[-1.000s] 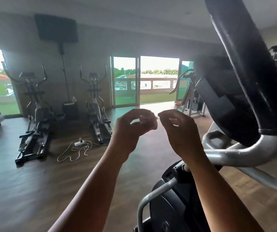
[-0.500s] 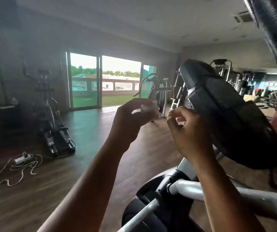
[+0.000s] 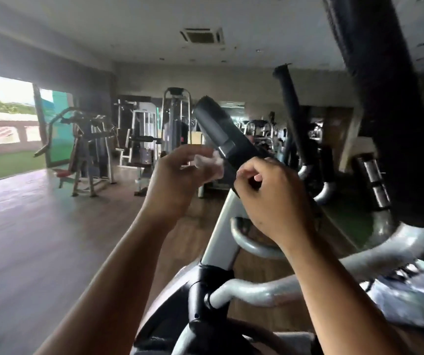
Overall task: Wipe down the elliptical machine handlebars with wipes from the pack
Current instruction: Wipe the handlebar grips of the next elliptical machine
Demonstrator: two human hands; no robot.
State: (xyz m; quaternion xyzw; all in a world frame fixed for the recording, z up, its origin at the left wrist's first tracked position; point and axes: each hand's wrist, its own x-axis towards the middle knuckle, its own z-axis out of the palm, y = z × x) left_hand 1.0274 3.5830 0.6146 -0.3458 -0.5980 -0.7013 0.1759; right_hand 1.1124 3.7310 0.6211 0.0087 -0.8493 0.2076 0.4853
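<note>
Holding a crumpled white wipe (image 3: pixel 209 166) between thumb and fingertips, the left hand (image 3: pixel 173 180) was raised in front of the elliptical's black console (image 3: pixel 227 139). Its grip was pinched on the wipe. The right hand (image 3: pixel 273 198) hovered just beside it, fingers curled inward in a loose fist; whether it held an edge of the wipe I cannot tell. Both hands were above the silver frame (image 3: pixel 221 242). A black padded handlebar (image 3: pixel 390 119) rose at the right, another (image 3: pixel 291 108) farther back. A blurred white pack (image 3: pixel 410 295) lay low at the right.
</note>
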